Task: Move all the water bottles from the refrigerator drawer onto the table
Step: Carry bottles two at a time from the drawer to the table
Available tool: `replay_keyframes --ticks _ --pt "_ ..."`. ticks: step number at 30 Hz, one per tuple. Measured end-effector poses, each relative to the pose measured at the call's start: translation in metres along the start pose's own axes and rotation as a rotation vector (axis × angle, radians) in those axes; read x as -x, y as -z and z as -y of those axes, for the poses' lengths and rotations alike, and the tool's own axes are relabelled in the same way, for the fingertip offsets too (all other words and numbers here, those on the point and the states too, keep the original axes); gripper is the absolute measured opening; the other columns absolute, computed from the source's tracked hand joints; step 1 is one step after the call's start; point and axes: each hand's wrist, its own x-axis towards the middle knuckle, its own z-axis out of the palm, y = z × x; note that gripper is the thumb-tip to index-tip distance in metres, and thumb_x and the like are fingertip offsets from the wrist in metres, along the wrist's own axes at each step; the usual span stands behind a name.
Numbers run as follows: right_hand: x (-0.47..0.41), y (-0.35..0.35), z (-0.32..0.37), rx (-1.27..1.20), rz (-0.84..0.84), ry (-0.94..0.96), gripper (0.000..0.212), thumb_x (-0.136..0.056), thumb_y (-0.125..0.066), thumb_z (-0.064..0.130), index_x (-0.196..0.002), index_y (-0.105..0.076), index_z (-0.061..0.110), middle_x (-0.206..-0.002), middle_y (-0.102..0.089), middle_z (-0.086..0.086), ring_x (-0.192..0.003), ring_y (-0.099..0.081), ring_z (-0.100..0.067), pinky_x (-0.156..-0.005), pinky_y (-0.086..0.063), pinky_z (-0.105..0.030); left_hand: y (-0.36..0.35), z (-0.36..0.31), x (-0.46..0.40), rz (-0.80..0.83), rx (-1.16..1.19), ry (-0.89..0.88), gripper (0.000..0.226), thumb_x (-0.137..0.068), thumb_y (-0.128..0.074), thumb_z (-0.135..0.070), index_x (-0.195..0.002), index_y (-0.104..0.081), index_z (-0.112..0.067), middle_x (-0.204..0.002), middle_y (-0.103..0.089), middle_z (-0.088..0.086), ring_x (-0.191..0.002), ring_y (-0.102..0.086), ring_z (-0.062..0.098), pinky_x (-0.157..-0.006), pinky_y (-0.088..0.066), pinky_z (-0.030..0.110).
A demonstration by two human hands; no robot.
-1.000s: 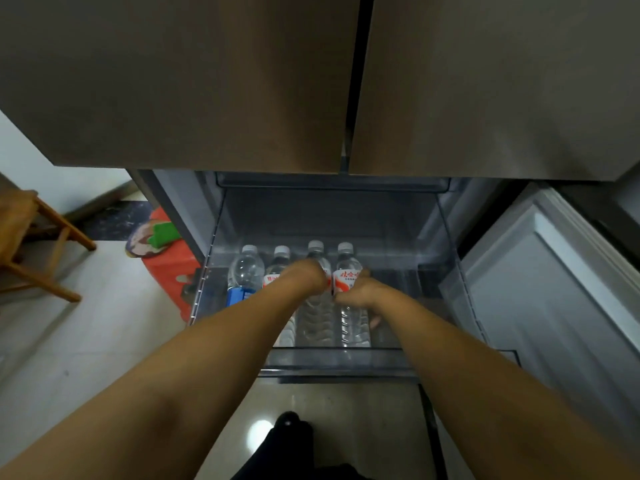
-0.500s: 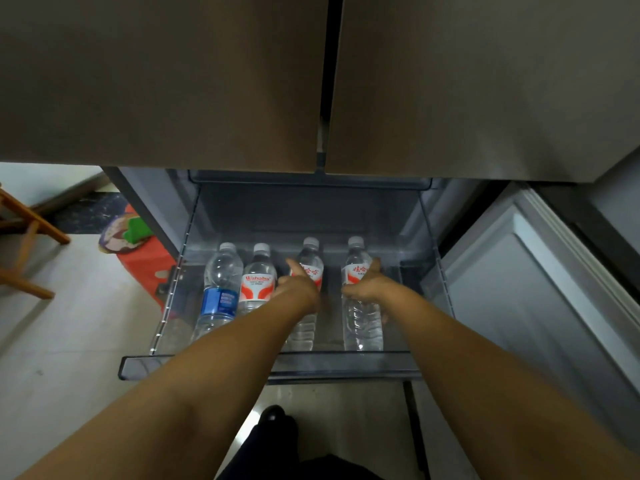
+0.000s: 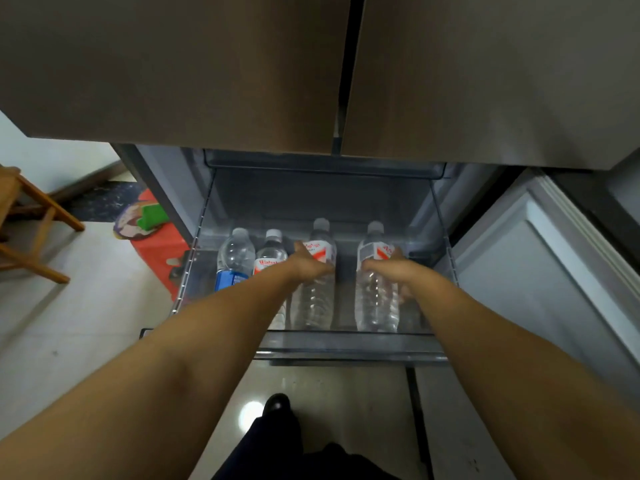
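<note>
The clear refrigerator drawer [image 3: 346, 344] is pulled out below the closed upper doors. Several water bottles stand in it in a row. At the left is a blue-labelled bottle [image 3: 233, 261], then a short red-and-white labelled bottle [image 3: 272, 254]. My left hand [image 3: 310, 266] is wrapped around a tall red-and-white labelled bottle [image 3: 317, 299] in the middle. My right hand [image 3: 388, 270] grips another tall red-and-white labelled bottle [image 3: 375, 303] at the right. Both held bottles are upright, their bases low in the drawer.
The open lower fridge door [image 3: 540, 271] stands at the right. A red box [image 3: 157, 251] with a green item sits on the floor left of the drawer. A wooden stool [image 3: 31, 223] is at far left. My dark shoe [image 3: 277, 405] is below the drawer.
Both hands have closed around the two tall bottles and drawn them apart, the right one toward the right. The camera view has shifted slightly.
</note>
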Motion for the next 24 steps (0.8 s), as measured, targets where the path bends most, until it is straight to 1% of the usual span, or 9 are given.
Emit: replay_keyframes --ticks 3,6,8,12,14,16,18,21,24 --pt "0.018 0.019 0.007 -0.282 0.143 -0.013 0.051 -0.079 -0.07 0.025 -0.124 -0.052 0.011 -0.083 -0.067 -0.011 -0.064 -0.069 -0.025 -0.059 -0.057 -0.038 0.008 -0.006 0.007 0.001 0.34 -0.004 0.103 -0.055 -0.082 -0.042 -0.14 -0.033 -0.011 -0.121 -0.057 0.011 -0.105 -0.062 0.028 -0.089 -0.055 0.041" --pt "0.038 0.038 0.013 -0.47 0.295 0.004 0.022 -0.086 -0.063 0.029 -0.097 -0.063 0.01 -0.076 -0.067 -0.007 -0.064 -0.068 -0.021 -0.071 -0.057 -0.037 0.019 -0.016 0.03 0.04 0.68 0.024 0.055 -0.077 -0.074 -0.03 -0.117 -0.046 -0.005 -0.096 -0.062 0.011 -0.085 -0.065 0.026 -0.082 -0.055 0.04" --pt "0.049 0.047 0.008 -0.563 0.323 0.027 0.026 -0.086 -0.063 0.036 -0.093 -0.063 0.011 -0.074 -0.068 -0.009 -0.065 -0.068 -0.022 -0.072 -0.058 -0.035 0.026 -0.021 0.048 0.171 0.823 0.066 0.038 -0.086 -0.065 -0.032 -0.11 -0.053 -0.004 -0.087 -0.062 0.01 -0.08 -0.064 0.024 -0.083 -0.054 0.041" --pt "0.068 0.051 0.0 -0.771 0.333 0.064 0.06 -0.077 -0.068 0.055 -0.114 -0.061 0.008 -0.089 -0.066 -0.013 -0.082 -0.066 -0.028 -0.094 -0.051 -0.047 0.024 -0.031 0.084 0.252 1.067 0.128 0.038 -0.086 -0.066 -0.038 -0.104 -0.056 -0.006 -0.086 -0.064 0.016 -0.077 -0.063 0.029 -0.063 -0.05 0.047" --pt "0.078 0.051 -0.004 -0.864 0.348 0.101 0.066 -0.075 -0.069 0.058 -0.118 -0.06 0.009 -0.089 -0.065 -0.012 -0.08 -0.065 -0.027 -0.094 -0.05 -0.046 0.017 -0.035 0.103 0.289 1.128 0.089 0.036 -0.089 -0.061 -0.041 -0.095 -0.057 -0.006 -0.073 -0.066 0.016 -0.07 -0.064 0.028 -0.062 -0.05 0.047" --pt "0.09 0.052 -0.009 -0.927 0.378 0.143 0.067 -0.076 -0.067 0.06 -0.117 -0.06 0.008 -0.087 -0.065 -0.012 -0.077 -0.066 -0.027 -0.092 -0.051 -0.046 0.011 -0.037 0.118 0.343 1.165 0.041 0.034 -0.09 -0.058 -0.041 -0.085 -0.058 -0.008 -0.058 -0.065 0.013 -0.054 -0.066 0.026 -0.055 -0.055 0.038" --pt "0.102 0.051 -0.016 -0.968 0.383 0.184 0.065 -0.08 -0.062 0.062 -0.114 -0.06 0.006 -0.084 -0.066 -0.015 -0.072 -0.067 -0.028 -0.083 -0.056 -0.045 0.005 -0.036 0.131 0.381 1.19 0.019 0.033 -0.091 -0.056 -0.041 -0.081 -0.058 -0.009 -0.053 -0.064 0.012 -0.045 -0.065 0.024 -0.05 -0.057 0.034" --pt "0.12 0.049 -0.031 -1.055 0.39 0.233 0.063 -0.082 -0.061 0.057 -0.119 -0.058 0.005 -0.078 -0.068 -0.016 -0.066 -0.069 -0.028 -0.067 -0.06 -0.041 -0.006 -0.033 0.149 0.441 1.252 0.003 0.035 -0.09 -0.057 -0.042 -0.088 -0.059 -0.007 -0.064 -0.065 0.013 -0.061 -0.065 0.025 -0.063 -0.055 0.037" --pt "0.135 0.05 -0.047 -1.089 0.372 0.267 0.058 -0.082 -0.063 0.053 -0.117 -0.058 0.008 -0.079 -0.068 -0.014 -0.068 -0.068 -0.025 -0.074 -0.058 -0.039 -0.015 -0.026 0.149 0.525 1.267 -0.009 0.039 -0.086 -0.06 -0.045 -0.098 -0.061 -0.008 -0.083 -0.062 0.011 -0.074 -0.061 0.022 -0.073 -0.056 0.035"
